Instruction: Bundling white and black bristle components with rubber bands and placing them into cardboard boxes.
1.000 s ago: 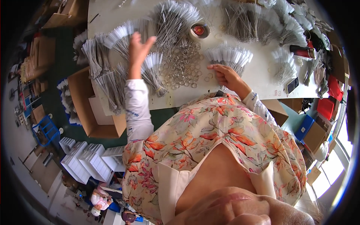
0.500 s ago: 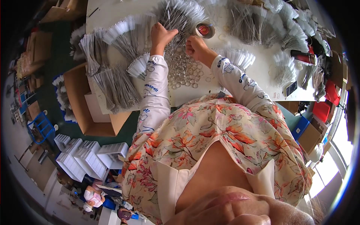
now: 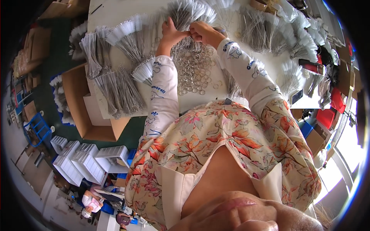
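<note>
**Inspector:** State of the hands?

**Assistant:** Both are raised over the middle of the white tabletop [image 3: 246, 98], toward its far edge. The left hand [image 3: 172, 34] is closed around the wire stems of one brush bundle [image 3: 189, 15]. The right hand [image 3: 204, 32] is clenched on the same stems, just beside the left; the two hands touch or nearly touch.

**Inspector:** Orientation of that bundle?

**Assistant:** Its long axis runs from the hands toward the far edge. The white bristle ends fan out on the far side; the wire ends point back toward the person, over the ring pile [image 3: 194, 73].

**Inspector:** Counts?

**Assistant:** One bundle held. One loose heap of metal rings, lying between the forearms, near the near edge; the rings are too many and too small to count. About four further bundles [image 3: 127, 36] fan out toward the left edge, and roughly five more [image 3: 269, 34] toward the right edge; overlap prevents an exact figure.

**Inspector:** Off the table?

**Assistant:** One open cardboard box [image 3: 83, 104] against the left edge. White plastic trays [image 3: 84, 159] stacked below it; about four.
</note>
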The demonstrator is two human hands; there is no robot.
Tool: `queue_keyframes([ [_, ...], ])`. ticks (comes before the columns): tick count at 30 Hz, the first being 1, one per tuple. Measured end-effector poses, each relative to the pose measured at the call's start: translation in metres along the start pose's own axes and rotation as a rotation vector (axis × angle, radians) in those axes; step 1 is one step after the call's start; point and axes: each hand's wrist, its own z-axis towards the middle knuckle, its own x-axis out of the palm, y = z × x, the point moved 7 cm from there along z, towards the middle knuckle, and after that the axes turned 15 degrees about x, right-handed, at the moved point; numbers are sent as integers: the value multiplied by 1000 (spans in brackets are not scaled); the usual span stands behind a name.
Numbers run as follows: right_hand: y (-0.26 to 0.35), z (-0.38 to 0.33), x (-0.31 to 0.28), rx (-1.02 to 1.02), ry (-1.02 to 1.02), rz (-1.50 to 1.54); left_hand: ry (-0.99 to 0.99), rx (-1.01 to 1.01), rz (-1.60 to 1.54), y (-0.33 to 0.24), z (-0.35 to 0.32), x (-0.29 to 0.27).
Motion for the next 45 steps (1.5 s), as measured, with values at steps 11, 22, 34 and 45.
queue_keyframes([
  [11,-47,-15,4,-242,-516,-192,-522,65,403,18,2,1],
  [22,-40,27,-27,-49,-701,-526,-419,-143,55,31,-11,0],
  [34,-44,7,-11,-45,-246,-363,-539,-142,436,-15,-30,8],
  [45,-63,14,-21,-105,-194,-494,-396,-263,500,-29,-25,4],
])
